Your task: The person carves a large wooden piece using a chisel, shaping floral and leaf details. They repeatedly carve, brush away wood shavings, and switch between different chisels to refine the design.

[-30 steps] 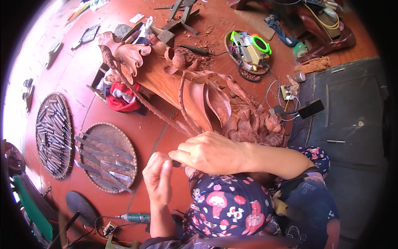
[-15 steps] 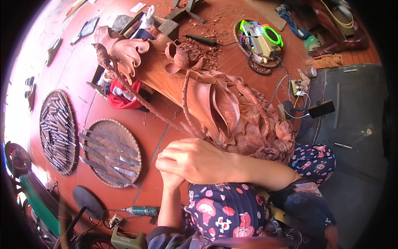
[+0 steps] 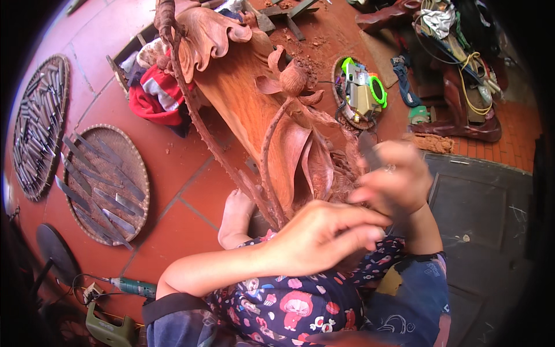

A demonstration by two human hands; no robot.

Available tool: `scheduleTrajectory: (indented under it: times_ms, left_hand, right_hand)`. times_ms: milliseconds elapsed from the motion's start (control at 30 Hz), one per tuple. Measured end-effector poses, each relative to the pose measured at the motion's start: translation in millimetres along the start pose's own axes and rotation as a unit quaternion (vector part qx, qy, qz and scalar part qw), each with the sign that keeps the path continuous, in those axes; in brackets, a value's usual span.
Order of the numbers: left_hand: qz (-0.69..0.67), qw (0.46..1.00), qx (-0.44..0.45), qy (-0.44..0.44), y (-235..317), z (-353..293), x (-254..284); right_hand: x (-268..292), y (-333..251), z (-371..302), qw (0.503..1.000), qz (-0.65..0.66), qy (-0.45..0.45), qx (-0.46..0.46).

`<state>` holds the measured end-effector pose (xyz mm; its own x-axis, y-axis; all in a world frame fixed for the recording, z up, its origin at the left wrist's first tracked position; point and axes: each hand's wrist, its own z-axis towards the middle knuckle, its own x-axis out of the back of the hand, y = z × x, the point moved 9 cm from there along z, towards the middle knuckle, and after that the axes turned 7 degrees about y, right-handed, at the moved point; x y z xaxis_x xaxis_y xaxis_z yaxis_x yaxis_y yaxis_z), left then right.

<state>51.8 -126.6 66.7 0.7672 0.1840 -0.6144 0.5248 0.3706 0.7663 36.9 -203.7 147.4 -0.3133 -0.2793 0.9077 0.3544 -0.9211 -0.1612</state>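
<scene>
A large reddish-brown wood carving [image 3: 231, 110], worked into leaves, stems and a round bud, slants up and away from my lap. My right hand [image 3: 399, 176] is raised over its lower right part, smeared by motion. A dark slim tool [image 3: 368, 151] sticks up from its curled fingers; its kind is too blurred to tell. Just below and to the left, my left hand [image 3: 326, 237] reaches across at the carving's near end. Its thumb and fingers are pinched close, and what they hold, if anything, is hidden. The right hand partly covers the carving's near end.
To the left, one woven tray [image 3: 144, 191] holds several flat blades and another tray [image 3: 65, 133] many slim chisel-like tools. A green power tool [image 3: 136, 286] lies at lower left. A basket with a bright green ring [image 3: 378, 92] stands behind. My bare foot [image 3: 236, 217] is beside the carving.
My hands were clasped together, the right over the left; now they are apart and further right, and a dark tool shows in the right one. The view has shifted.
</scene>
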Motion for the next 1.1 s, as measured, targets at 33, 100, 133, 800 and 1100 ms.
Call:
scheduleTrajectory:
  times_ms: [33, 100, 133, 800, 1100]
  left_hand:
    - [0.038, 0.999, -0.021, -0.012, 4.8, 3.1, -4.0]
    - [0.136, 0.989, -0.064, -0.010, 9.1, 4.0, -2.2]
    - [0.193, 0.977, -0.088, -0.001, 12.1, 2.6, 5.7]
    - [0.452, 0.814, -0.239, 0.276, 43.8, -46.1, 72.7]
    - [0.332, 0.917, -0.166, 0.146, 17.9, -34.3, 47.3]
  right_hand:
    - [12.0, 24.2, 4.0, 0.986, 0.114, 0.066, -0.107]
    - [14.0, 65.0, -0.7, 0.862, 0.385, 0.161, -0.288]
    - [14.4, 77.4, -3.4, 0.772, 0.481, 0.193, -0.368]
    - [-24.5, 65.7, 7.2, 0.821, 0.431, 0.069, -0.368]
    - [-26.2, 122.7, -42.9, 0.697, 0.526, 0.102, -0.476]
